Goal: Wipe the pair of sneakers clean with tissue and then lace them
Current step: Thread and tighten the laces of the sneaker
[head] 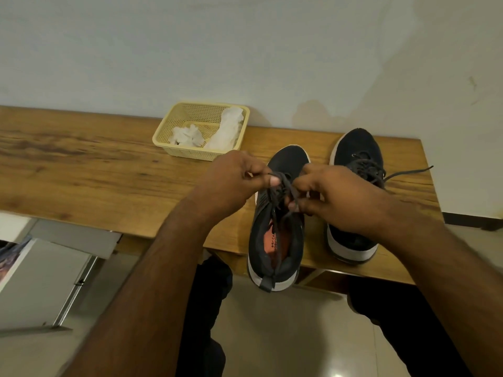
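Your left hand (239,180) pinches a strand of the dark lace (283,186) between thumb and curled fingers, just above the near sneaker (277,235). Your right hand (334,200) grips the same lace from the other side, fingers curled round it over the shoe's throat. Both hands meet over the middle of that shoe; the lace runs down from them into the eyelets directly beneath.

Near sneaker: black upper, white sole, toe pointing to the wall, heel hanging past the front edge of the wooden table (81,170). Orange insole shows inside the opening. Dark print on the insole, partly readable: letters "CA" on one line; the line under it too small and cut off to read.

Far sneaker (356,156): same colours, stands just to the right of the first, wholly on the table, partly hidden behind your right hand. Its lace is threaded, and one loose end (408,172) trails out to the right across the wood.

Yellow mesh basket (174,131) at the back of the table against the wall, left of the shoes and well apart from your hands. Crumpled white tissue (187,136) lies inside, with a longer white wad (227,129) leaning along its right side.

Below the table edge: dark trouser legs (206,308) and pale floor tiles (285,336).
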